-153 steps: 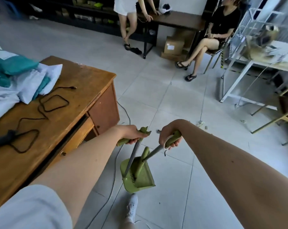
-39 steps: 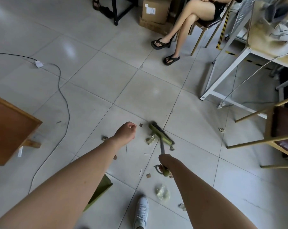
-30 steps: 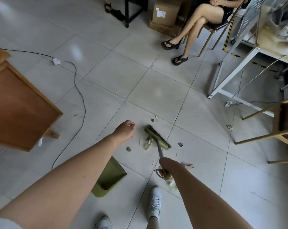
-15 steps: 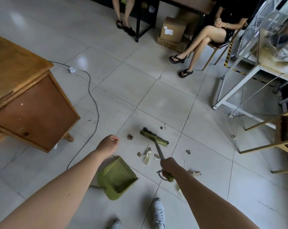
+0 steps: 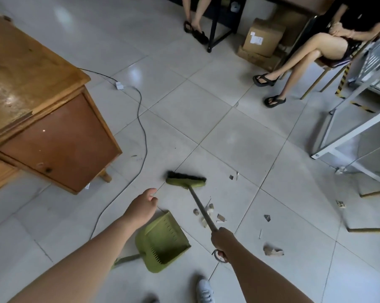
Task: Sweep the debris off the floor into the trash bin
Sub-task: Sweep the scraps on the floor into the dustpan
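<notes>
Here right hand (image 5: 223,239) grips broom (image 5: 185,181); left hand (image 5: 142,207) loose, empty above dustpan (image 5: 163,242). Debris (image 5: 208,212) under the broom stick; cable (image 5: 139,136), desk (image 5: 42,119) left.

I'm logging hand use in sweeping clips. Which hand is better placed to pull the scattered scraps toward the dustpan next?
Right. The right hand already has its grip on the grey-handled green broom, whose head lies beyond the brown paper scraps. The left hand hovers empty above the green plastic dustpan.
</notes>
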